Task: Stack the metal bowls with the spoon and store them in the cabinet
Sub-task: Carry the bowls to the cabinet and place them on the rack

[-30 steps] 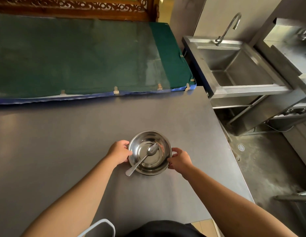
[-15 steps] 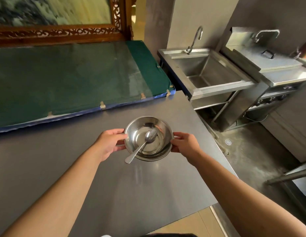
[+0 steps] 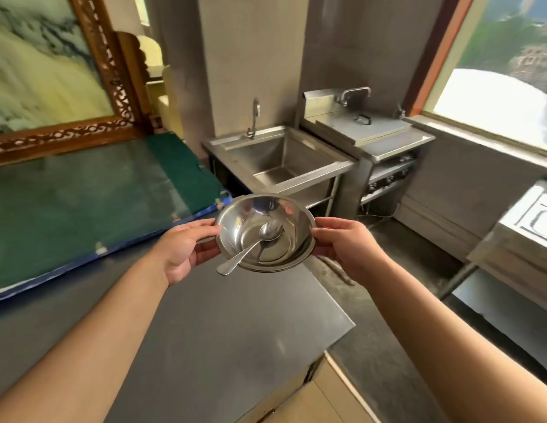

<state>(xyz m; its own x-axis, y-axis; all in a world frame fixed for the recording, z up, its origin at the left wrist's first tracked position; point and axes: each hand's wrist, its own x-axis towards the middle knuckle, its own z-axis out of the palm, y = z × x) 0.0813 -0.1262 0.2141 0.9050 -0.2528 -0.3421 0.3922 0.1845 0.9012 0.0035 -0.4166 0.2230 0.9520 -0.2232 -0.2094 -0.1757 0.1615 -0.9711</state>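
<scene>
Steel desk (image 3: pixel 223 331) lay grey and bare beneath my arms, a sink (image 3: pixel 284 160) beyond it. Above the desk's far edge I held the stacked metal bowls (image 3: pixel 260 212) in the air, shiny and nested, rims layered at the near side. My left hand (image 3: pixel 186 248) pinched one rim, my right hand (image 3: pixel 348 245) the other. Inside rested the spoon (image 3: pixel 254 242), its handle jutting over the near-left rim.

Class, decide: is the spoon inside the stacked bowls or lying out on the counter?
Inside. The spoon has its head in the top of the stacked bowls, its handle over the near rim; left hand and right hand hold the stack.
</scene>
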